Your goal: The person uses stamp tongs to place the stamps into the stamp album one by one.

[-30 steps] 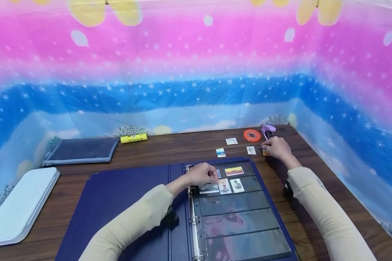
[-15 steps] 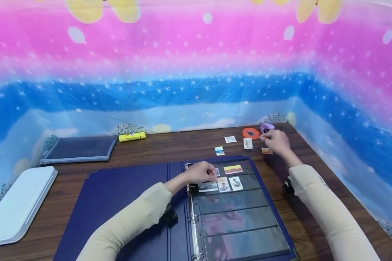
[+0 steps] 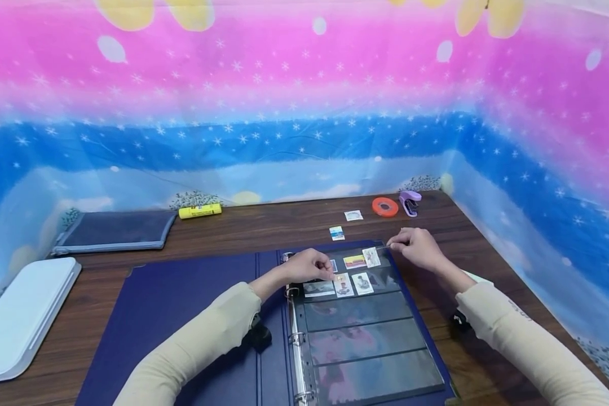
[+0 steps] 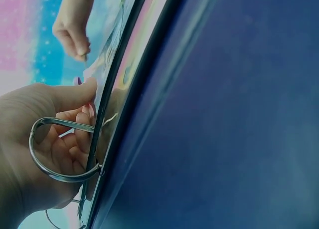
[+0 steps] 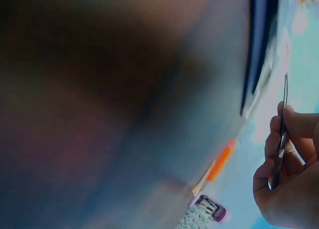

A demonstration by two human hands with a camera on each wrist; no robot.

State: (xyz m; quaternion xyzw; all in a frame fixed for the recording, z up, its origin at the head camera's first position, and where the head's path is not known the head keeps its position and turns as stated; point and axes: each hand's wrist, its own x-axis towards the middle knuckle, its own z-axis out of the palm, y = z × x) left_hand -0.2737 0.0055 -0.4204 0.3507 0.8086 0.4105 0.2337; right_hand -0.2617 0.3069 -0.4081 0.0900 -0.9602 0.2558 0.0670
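Observation:
My right hand (image 3: 417, 248) pinches a pair of tweezers (image 5: 282, 139) between thumb and fingers. At the tweezers' tip a small pale postage stamp (image 3: 371, 257) hangs over the top row of the stamp album's pocket page (image 3: 370, 335), overlapping the right end of a yellow-and-red stamp (image 3: 354, 261). My left hand (image 3: 307, 266) rests at the page's upper left by the binder rings, fingers curled and thumb near the page edge; whether it pinches the page is unclear. It partly covers a blue-edged stamp (image 3: 333, 265). Second-row stamps include a grey landscape (image 3: 318, 289) and a figure stamp (image 3: 362, 283).
Two loose stamps, a blue one (image 3: 337, 233) and a pale one (image 3: 353, 215), lie behind the album. Farther back are an orange tape roll (image 3: 385, 207) and a purple stapler (image 3: 410, 203). Leftward lie a yellow glue stick (image 3: 200, 211), a mesh pouch (image 3: 114, 231) and a white case (image 3: 27, 320).
My right hand has lifted the pale stamp off the table with the tweezers and brought it toward me, over the album page. My left hand has stayed in place.

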